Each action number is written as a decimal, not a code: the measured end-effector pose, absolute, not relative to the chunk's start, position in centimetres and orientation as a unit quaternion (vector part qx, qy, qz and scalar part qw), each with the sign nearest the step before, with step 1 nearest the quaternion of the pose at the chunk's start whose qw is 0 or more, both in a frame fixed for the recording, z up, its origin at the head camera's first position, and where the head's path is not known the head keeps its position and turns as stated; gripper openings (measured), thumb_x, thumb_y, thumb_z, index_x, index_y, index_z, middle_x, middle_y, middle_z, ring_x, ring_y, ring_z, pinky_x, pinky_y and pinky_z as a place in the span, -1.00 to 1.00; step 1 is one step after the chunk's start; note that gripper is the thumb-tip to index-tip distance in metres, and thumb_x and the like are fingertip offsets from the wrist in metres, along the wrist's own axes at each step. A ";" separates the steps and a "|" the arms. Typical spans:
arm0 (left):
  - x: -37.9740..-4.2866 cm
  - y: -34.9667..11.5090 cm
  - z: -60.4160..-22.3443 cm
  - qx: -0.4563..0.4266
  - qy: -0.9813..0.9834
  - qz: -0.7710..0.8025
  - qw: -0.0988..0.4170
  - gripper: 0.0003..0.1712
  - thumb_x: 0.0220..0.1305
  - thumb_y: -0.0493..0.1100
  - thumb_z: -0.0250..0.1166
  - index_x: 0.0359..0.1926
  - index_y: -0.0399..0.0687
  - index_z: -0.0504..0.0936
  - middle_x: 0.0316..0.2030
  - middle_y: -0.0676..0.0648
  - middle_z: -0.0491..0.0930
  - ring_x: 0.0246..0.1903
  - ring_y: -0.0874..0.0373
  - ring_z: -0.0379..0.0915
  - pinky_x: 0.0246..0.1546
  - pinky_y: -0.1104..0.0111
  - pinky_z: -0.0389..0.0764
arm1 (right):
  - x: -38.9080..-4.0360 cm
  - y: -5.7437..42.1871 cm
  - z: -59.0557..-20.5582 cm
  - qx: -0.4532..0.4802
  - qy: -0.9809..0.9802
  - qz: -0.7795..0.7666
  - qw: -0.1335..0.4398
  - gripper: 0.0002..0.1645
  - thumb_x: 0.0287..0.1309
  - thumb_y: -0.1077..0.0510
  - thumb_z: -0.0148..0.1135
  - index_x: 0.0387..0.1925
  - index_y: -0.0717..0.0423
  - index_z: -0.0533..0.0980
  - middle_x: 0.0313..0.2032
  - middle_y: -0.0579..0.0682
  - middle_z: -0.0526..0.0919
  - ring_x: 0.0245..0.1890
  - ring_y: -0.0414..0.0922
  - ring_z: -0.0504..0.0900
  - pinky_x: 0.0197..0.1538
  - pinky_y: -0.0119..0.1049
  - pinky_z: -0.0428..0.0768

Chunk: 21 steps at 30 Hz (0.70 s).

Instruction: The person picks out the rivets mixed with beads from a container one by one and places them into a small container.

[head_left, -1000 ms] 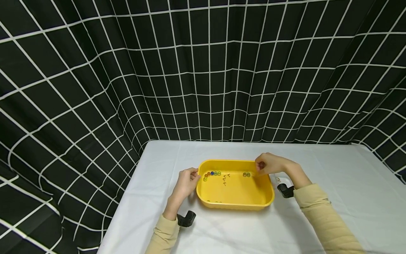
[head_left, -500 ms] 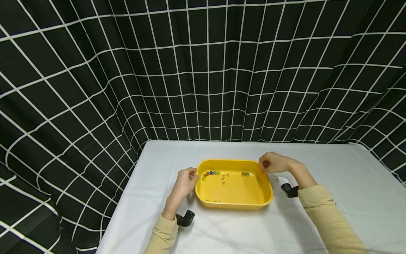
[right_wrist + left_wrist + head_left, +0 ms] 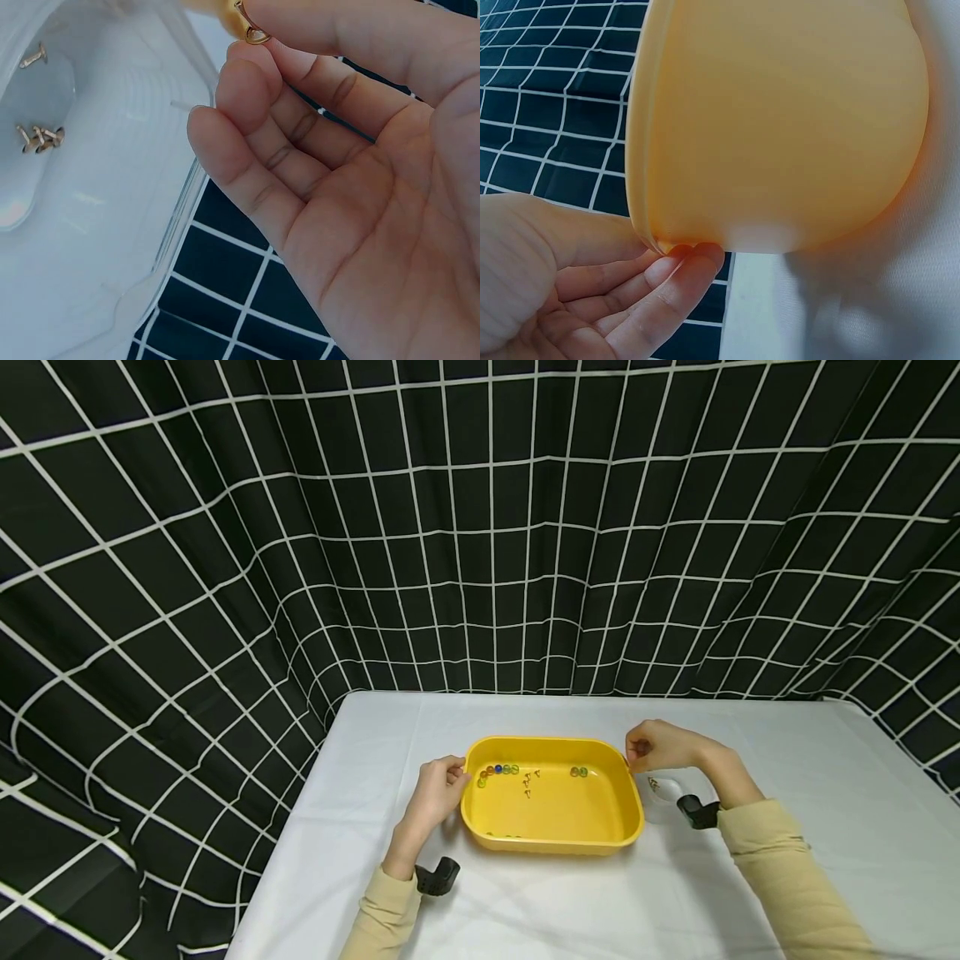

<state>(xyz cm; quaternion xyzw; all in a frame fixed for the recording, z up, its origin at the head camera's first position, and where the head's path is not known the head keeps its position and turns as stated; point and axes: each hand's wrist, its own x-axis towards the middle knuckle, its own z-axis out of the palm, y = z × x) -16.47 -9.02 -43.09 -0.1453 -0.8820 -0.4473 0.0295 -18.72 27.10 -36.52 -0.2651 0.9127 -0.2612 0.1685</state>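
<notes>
My left hand (image 3: 438, 789) pinches the left rim of a yellow plastic tub (image 3: 558, 818); the left wrist view shows thumb and fingertips on its rim (image 3: 639, 180). My right hand (image 3: 667, 747) is by the tub's right rim, near a clear plastic container (image 3: 660, 812). Between its thumb and index finger it pinches a small brass paper fastener (image 3: 256, 34), partly hidden by the thumb. More fasteners (image 3: 39, 139) lie inside the clear container. On the tub's floor several brass fasteners (image 3: 527, 782) lie left of centre.
Inside the tub, glass marbles (image 3: 498, 769) line the back left corner, and two more marbles (image 3: 579, 772) sit at the back right. A few others show at the front wall. A white cloth covers the table (image 3: 555, 902); a black gridded curtain (image 3: 510, 568) stands behind.
My right hand has moved right, from over the tub's right end to beside its right rim and the clear container. The left hand stays on the tub's rim.
</notes>
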 end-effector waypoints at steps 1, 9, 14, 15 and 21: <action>-16.5 -9.0 -43.1 -0.145 -0.882 -0.448 0.029 -0.70 0.18 -0.37 0.22 -0.07 -0.49 0.55 -0.36 -0.18 0.56 -0.37 0.07 0.52 -0.36 0.39 0.58 | -18.7 27.2 -36.5 -0.264 0.913 -0.261 0.169 -0.86 -0.12 0.38 0.23 -0.60 0.15 0.44 -0.64 -0.14 0.37 -0.58 -0.23 0.34 -0.47 -0.44 0.33; -16.6 -9.0 -43.2 -0.146 -0.882 -0.448 0.028 -0.70 0.17 -0.38 0.23 -0.08 -0.50 0.55 -0.37 -0.17 0.56 -0.39 0.08 0.52 -0.38 0.41 0.58 | -18.4 28.1 -36.5 -0.257 0.912 -0.269 0.172 -0.87 -0.09 0.36 0.24 -0.58 0.17 0.45 -0.63 -0.13 0.41 -0.59 -0.24 0.35 -0.48 -0.44 0.39; -16.5 -9.0 -43.2 -0.148 -0.880 -0.450 0.033 -0.71 0.17 -0.39 0.23 -0.09 -0.51 0.55 -0.38 -0.17 0.57 -0.40 0.09 0.51 -0.39 0.42 0.57 | -18.3 28.5 -36.6 -0.256 0.913 -0.271 0.167 -0.87 -0.09 0.36 0.23 -0.59 0.16 0.45 -0.65 -0.14 0.40 -0.60 -0.25 0.34 -0.49 -0.45 0.36; -16.5 -9.0 -43.1 -0.148 -0.880 -0.451 0.034 -0.71 0.16 -0.39 0.23 -0.09 -0.51 0.55 -0.38 -0.17 0.57 -0.40 0.09 0.52 -0.39 0.42 0.57 | -18.3 28.6 -36.6 -0.253 0.914 -0.268 0.167 -0.87 -0.09 0.36 0.22 -0.59 0.15 0.45 -0.65 -0.14 0.40 -0.60 -0.25 0.34 -0.49 -0.44 0.36; -16.5 -9.0 -43.1 -0.145 -0.881 -0.449 0.034 -0.70 0.17 -0.38 0.23 -0.09 -0.50 0.56 -0.39 -0.16 0.57 -0.40 0.10 0.52 -0.38 0.41 0.57 | -18.4 28.9 -36.8 -0.246 0.917 -0.263 0.171 -0.88 -0.08 0.35 0.21 -0.58 0.14 0.44 -0.63 -0.14 0.41 -0.59 -0.24 0.35 -0.48 -0.43 0.36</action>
